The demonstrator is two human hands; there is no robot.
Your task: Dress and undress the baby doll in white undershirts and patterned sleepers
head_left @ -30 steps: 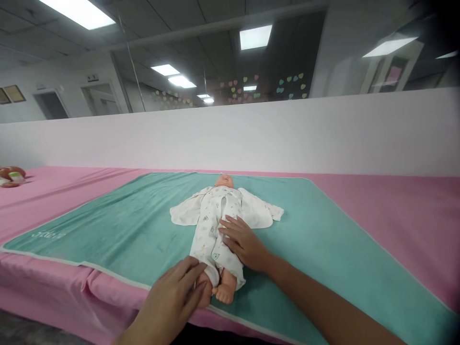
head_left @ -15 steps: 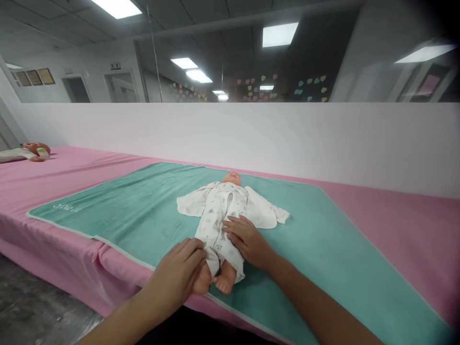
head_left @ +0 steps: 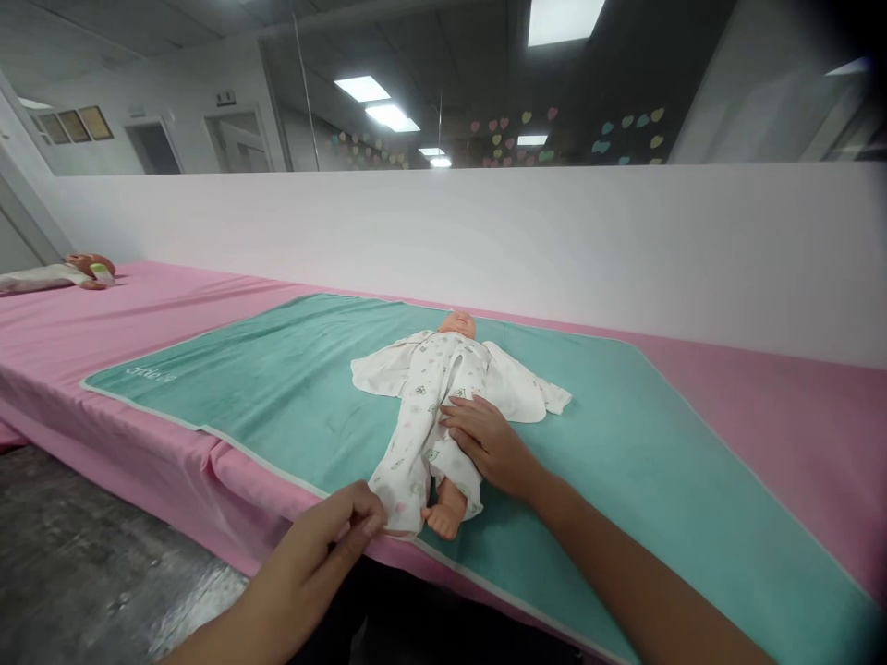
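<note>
A baby doll (head_left: 457,324) lies on its back, dressed in a white printed romper (head_left: 422,406). My left hand (head_left: 333,536) pinches the hem of the trouser leg on the left side, which is stretched down over that foot. On the other leg, my right hand (head_left: 489,441) rests with fingers extended flat on the cloth. The bare foot (head_left: 445,519) on that side sticks out of its trouser leg. Both sleeves (head_left: 530,386) are spread out to the sides. Beneath the doll is a green towel (head_left: 610,471) with a pale edge.
A pink cover (head_left: 762,406) drapes the long table under the towel. Another doll (head_left: 90,268) lies at the far left with a small pale green-and-white item beside it. Behind the table stands a white wall (head_left: 346,222) with a mirror (head_left: 471,83) above.
My left hand has drawn the trouser hem down toward me, and the foot on that side is now covered. The right hand stays on the other leg. The view has shifted slightly.
</note>
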